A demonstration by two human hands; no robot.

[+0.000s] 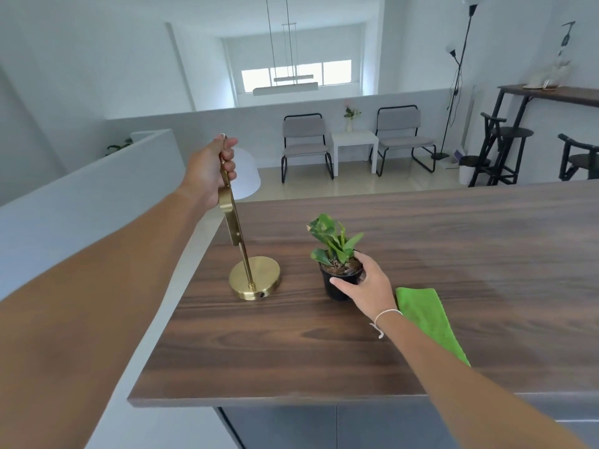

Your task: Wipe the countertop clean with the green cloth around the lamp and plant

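Soft, even daylight fills the room, brightest at the blown-out far window (296, 74). The wooden bench (453, 254) carries a pale sheen at right and only faint shadows. Wide-angle distortion bends straight lines near the edges, and the whole picture is slightly soft.

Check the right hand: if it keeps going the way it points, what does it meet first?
The right hand already touches the black plant pot, pointing up-left. Past the pot, the brass lamp base probably lies roughly in line, though depth is unclear.
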